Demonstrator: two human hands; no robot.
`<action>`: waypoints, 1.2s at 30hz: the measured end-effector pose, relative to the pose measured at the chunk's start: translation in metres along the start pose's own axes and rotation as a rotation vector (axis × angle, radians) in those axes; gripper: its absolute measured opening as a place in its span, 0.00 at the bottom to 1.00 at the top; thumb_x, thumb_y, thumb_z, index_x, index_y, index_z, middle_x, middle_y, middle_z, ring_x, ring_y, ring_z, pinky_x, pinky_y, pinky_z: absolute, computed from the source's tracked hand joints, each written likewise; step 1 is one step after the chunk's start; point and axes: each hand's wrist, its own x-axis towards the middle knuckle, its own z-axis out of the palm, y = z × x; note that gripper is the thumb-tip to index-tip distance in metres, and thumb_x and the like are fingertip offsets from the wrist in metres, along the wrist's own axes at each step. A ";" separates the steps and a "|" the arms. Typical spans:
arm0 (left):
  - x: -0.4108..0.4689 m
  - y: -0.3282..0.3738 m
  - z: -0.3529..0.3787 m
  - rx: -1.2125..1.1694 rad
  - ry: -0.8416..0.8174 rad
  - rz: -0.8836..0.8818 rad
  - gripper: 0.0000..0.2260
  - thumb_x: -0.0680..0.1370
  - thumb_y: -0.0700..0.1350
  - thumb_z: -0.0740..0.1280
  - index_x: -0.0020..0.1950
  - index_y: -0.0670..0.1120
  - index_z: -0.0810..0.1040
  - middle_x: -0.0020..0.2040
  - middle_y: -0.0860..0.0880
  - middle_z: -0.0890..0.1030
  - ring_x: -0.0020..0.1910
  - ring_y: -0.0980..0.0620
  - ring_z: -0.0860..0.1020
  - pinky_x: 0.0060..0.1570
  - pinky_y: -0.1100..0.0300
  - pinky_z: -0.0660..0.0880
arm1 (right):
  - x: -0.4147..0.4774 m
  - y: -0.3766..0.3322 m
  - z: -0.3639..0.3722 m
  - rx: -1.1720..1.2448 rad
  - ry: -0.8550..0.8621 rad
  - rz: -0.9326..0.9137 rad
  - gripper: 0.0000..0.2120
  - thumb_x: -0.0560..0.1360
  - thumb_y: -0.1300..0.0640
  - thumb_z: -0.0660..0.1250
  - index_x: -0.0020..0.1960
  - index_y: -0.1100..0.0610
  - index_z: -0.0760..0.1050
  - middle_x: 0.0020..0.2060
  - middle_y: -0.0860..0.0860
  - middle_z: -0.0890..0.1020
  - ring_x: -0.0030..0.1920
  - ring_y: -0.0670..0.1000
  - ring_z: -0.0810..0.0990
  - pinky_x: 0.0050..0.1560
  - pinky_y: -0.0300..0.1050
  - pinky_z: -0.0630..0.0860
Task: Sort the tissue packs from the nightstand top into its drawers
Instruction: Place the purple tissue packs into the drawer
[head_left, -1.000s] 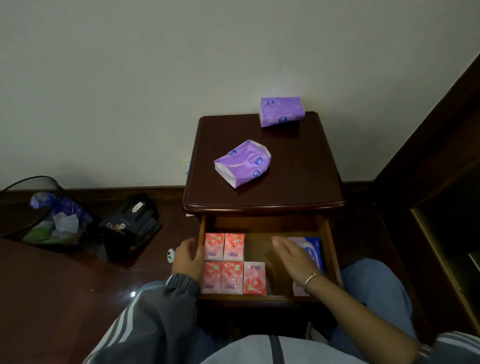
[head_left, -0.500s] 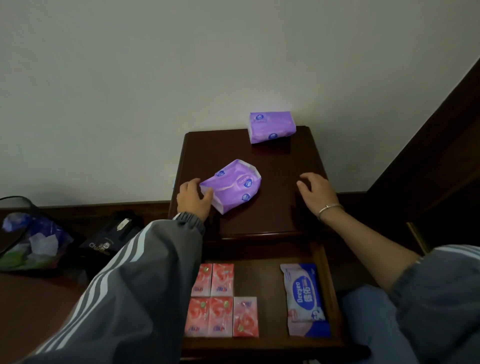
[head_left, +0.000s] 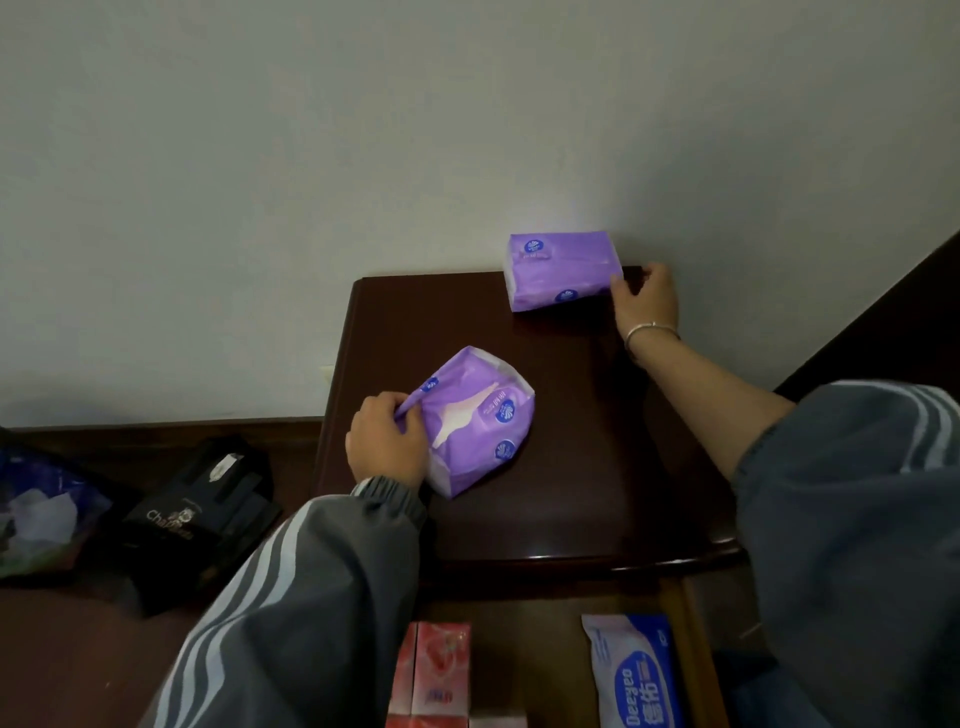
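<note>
- So, where were the hands then?
- Up on the nightstand top (head_left: 571, 467); a moment before, both had been down in the open drawer (head_left: 540, 649).
- What did the left hand (head_left: 387, 441) hold?
- It pinched the loose end of the near purple pack (head_left: 478, 421); its fingers were curled on the wrapper; that pack lay near the front left of the top, and its wrapper was open.
- And the right hand (head_left: 647, 296)?
- It had moved off the bare wood to the far purple pack (head_left: 563, 270) at the back by the wall; it gripped that pack's right end.
- Was either pack lifted?
- I could not tell; both looked to be resting on the wood.
- What did that mean for the job?
- Both packs left on top were in hand; I think they would go down next, by the pink packs (head_left: 441, 670) and the blue pack (head_left: 636, 675) in the drawer.
</note>
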 end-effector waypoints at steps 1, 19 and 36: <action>0.000 -0.001 0.002 -0.023 0.025 -0.010 0.05 0.76 0.46 0.66 0.49 0.46 0.79 0.47 0.46 0.79 0.45 0.47 0.76 0.45 0.57 0.67 | 0.009 -0.004 0.005 0.057 0.008 0.064 0.29 0.75 0.50 0.65 0.69 0.64 0.63 0.66 0.61 0.70 0.66 0.59 0.71 0.66 0.48 0.67; -0.003 0.005 -0.003 -0.257 0.139 -0.184 0.05 0.79 0.47 0.61 0.49 0.47 0.73 0.32 0.55 0.72 0.30 0.60 0.69 0.29 0.69 0.60 | -0.041 0.007 -0.028 0.396 -0.308 0.512 0.17 0.72 0.67 0.65 0.61 0.62 0.71 0.50 0.59 0.77 0.39 0.51 0.75 0.29 0.41 0.73; -0.133 -0.028 -0.113 -0.731 -0.276 -0.403 0.20 0.76 0.34 0.65 0.65 0.47 0.68 0.51 0.42 0.78 0.43 0.47 0.78 0.44 0.54 0.76 | -0.312 0.080 -0.183 0.957 -0.645 0.668 0.18 0.66 0.68 0.68 0.56 0.59 0.76 0.48 0.56 0.84 0.44 0.54 0.84 0.36 0.44 0.81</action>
